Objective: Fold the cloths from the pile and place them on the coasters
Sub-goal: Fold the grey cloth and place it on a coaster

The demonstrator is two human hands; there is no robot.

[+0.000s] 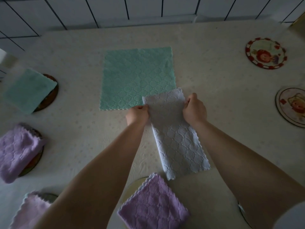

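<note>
A pale lilac-white cloth [178, 139], folded into a long strip, lies on the table in front of me. My left hand [137, 114] pinches its far left corner and my right hand [194, 109] pinches its far right corner; that far end is lifted slightly. Its far edge overlaps a green cloth [137, 76] spread flat beyond it. Folded cloths rest on coasters: a green one [28, 90] and a purple one [18, 151] at the left, a pink one [31, 210] at the lower left, and a purple one [153, 204] near me. Two round picture coasters [265, 52] [292, 106] at the right hold no cloth.
The table has a cream patterned cover [214, 71]. A white tiled wall with dark lines [115, 12] runs behind the far edge. Another round rim [242, 210] shows under my right forearm at the lower right.
</note>
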